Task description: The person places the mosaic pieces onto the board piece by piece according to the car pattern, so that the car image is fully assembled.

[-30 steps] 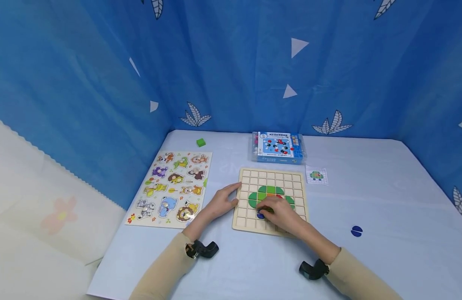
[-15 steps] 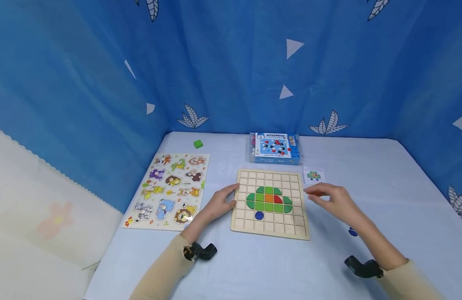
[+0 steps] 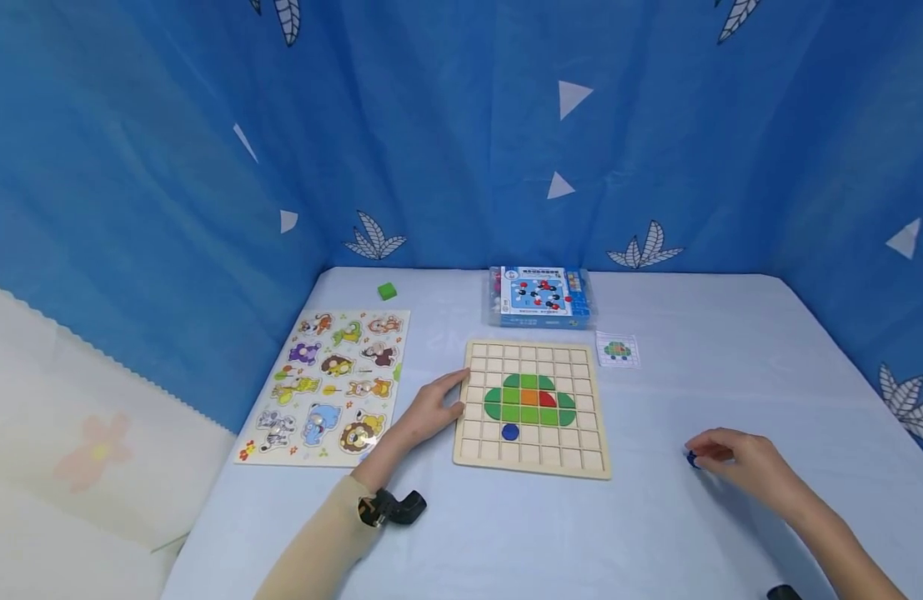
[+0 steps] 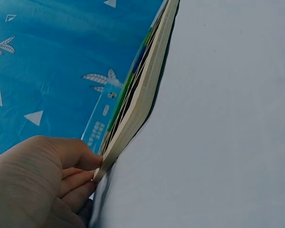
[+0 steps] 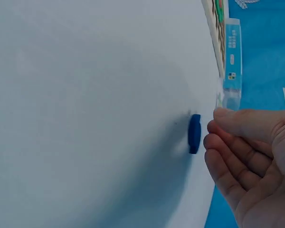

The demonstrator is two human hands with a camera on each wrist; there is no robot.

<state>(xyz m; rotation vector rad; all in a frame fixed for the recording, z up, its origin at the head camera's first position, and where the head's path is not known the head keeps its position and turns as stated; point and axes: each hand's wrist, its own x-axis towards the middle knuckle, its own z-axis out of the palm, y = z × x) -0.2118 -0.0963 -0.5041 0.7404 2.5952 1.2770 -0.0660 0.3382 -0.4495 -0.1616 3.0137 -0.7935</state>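
My left hand (image 3: 427, 408) rests at the left edge of the wooden grid board (image 3: 532, 462). Its thumb and fingertips touch the board's side, as the left wrist view (image 4: 42, 175) also shows. Green, orange and red pieces (image 3: 529, 398) form a rounded shape on the grid, with a blue round (image 3: 510, 432) below it. To the board's right, my right hand (image 3: 754, 467) hovers with bent fingers at the blue half-round pieces (image 3: 691, 459). In the right wrist view, a small gap separates the fingertips from the blue pieces (image 5: 194, 134) on the table.
An animal puzzle board (image 3: 326, 383) lies left of the grid. A green block (image 3: 387, 291) sits behind it. A boxed molecule kit (image 3: 539, 297) stands behind the grid, and a pattern card (image 3: 618, 350) lies at its upper right. Blue curtain (image 3: 446, 125) closes the back.
My right hand has left the grid board and moved right to the loose blue pieces. The blue round on the board is now uncovered. My left hand has stayed at the board's edge.
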